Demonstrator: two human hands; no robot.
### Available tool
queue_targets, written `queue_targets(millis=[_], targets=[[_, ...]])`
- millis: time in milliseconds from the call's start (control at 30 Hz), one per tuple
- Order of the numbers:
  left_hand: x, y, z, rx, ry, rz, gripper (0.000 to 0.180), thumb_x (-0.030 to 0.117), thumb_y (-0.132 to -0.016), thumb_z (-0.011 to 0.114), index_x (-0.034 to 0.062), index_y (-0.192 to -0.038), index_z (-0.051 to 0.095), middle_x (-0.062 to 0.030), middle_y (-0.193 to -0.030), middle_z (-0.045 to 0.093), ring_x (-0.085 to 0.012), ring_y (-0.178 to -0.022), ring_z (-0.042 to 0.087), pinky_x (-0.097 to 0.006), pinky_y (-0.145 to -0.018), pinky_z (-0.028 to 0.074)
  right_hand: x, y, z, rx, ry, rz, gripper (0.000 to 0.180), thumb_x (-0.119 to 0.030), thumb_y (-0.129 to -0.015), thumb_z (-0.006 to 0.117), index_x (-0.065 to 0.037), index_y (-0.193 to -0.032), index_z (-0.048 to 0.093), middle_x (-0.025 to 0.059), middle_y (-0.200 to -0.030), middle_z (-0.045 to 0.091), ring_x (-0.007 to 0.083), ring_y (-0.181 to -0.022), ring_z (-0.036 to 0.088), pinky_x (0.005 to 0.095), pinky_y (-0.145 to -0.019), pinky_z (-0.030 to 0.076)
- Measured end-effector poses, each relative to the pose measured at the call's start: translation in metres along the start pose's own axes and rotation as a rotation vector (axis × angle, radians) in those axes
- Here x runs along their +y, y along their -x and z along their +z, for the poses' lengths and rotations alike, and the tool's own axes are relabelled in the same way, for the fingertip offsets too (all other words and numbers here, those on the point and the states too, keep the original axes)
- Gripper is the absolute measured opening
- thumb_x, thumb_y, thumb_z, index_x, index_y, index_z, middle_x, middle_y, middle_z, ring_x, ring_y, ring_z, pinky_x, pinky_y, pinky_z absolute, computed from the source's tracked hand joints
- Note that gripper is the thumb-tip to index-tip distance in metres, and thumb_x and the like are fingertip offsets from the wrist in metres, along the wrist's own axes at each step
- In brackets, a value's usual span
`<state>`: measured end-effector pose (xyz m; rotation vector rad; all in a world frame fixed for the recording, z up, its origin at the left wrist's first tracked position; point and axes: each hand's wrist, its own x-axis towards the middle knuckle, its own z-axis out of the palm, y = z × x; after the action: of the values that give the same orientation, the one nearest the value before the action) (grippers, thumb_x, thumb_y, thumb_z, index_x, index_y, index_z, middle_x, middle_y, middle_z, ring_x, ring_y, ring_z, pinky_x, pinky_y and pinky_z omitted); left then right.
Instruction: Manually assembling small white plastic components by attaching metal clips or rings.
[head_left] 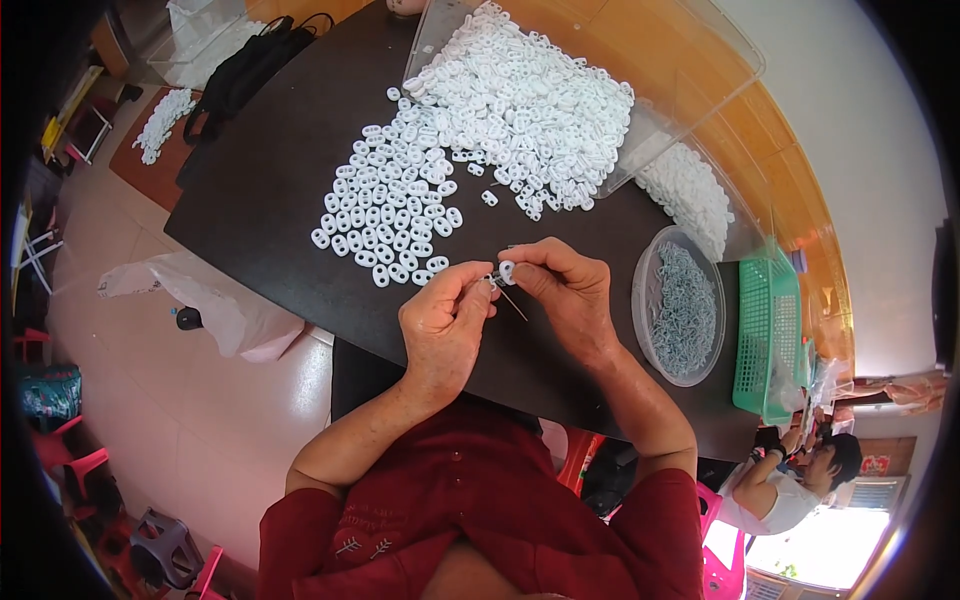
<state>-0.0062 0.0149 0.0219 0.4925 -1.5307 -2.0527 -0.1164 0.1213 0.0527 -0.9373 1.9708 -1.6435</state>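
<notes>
Both my hands meet above the near part of the dark table. My right hand pinches a small white oval piece with two holes between thumb and fingers. Close against it, my left hand is closed in a pinch on a tiny metallic piece, too small to make out well. A thin brownish rod shows just below the fingertips; whether it is held or lies on the table I cannot tell. Many like white pieces lie spread beyond my left hand.
A large heap of white pieces spills from a tipped clear bin. To the right stand a round tub of small grey metal parts and a green basket. A person sits at the far right. A black bag lies back left.
</notes>
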Motion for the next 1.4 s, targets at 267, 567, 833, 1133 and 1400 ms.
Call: queue_targets(millis=[267, 567, 833, 1133, 1400], targets=[[-0.001, -0.001, 0.002, -0.031, -0.013, 0.013, 0.02, 0.004, -0.091, 0.055, -0.0012, -0.11, 0.06, -0.004, -0.086, 0.064, -0.0062, -0.07, 0.057, -0.018, -0.06, 0.045, -0.002, 0.001, 0.004, 0.008, -0.054, 0.035, 0.015, 0.004, -0.086, 0.059, 0.004, -0.1, 0.064, 0.0055, -0.088, 0.064, 0.0101, -0.081, 0.06, 0.0231, -0.075, 0.049], [-0.005, -0.003, 0.005, -0.035, 0.177, -0.049, 0.026, 0.004, -0.092, 0.055, -0.0041, -0.116, 0.055, -0.0067, -0.085, 0.063, -0.0094, -0.071, 0.059, -0.021, -0.06, 0.048, 0.002, 0.006, 0.007, 0.034, -0.131, 0.023, 0.013, 0.005, -0.086, 0.059, 0.003, -0.098, 0.064, 0.0047, -0.088, 0.064, 0.0097, -0.081, 0.06, 0.0227, -0.075, 0.048], [-0.006, -0.006, 0.005, -0.045, 0.344, -0.094, 0.027, -0.001, -0.09, 0.055, -0.0064, -0.116, 0.055, -0.0093, -0.083, 0.063, -0.0133, -0.07, 0.061, -0.024, -0.059, 0.05, 0.007, 0.011, 0.008, 0.091, 0.187, -0.158, 0.021, 0.008, -0.083, 0.06, 0.001, -0.102, 0.065, 0.0063, -0.091, 0.059, 0.0109, -0.083, 0.057, 0.0226, -0.073, 0.047], [-0.004, -0.007, 0.005, -0.021, 0.387, -0.127, 0.028, -0.005, -0.088, 0.055, -0.0065, -0.116, 0.056, -0.0075, -0.082, 0.064, -0.0107, -0.068, 0.059, -0.022, -0.062, 0.048, 0.005, 0.014, 0.012, 0.079, 0.393, -0.301, 0.033, 0.008, -0.077, 0.064, -0.002, -0.109, 0.063, 0.0091, -0.101, 0.057, 0.0141, -0.082, 0.058, 0.024, -0.07, 0.049], [0.001, -0.007, 0.005, 0.015, 0.432, -0.186, 0.025, -0.003, -0.087, 0.057, -0.0079, -0.111, 0.058, -0.0093, -0.084, 0.066, -0.012, -0.068, 0.06, -0.024, -0.064, 0.05, 0.002, 0.009, 0.016, 0.159, 0.55, -0.493, 0.041, 0.004, -0.063, 0.071, -0.002, -0.104, 0.064, 0.01, -0.09, 0.061, 0.0253, -0.075, 0.055, 0.0329, -0.064, 0.046]])
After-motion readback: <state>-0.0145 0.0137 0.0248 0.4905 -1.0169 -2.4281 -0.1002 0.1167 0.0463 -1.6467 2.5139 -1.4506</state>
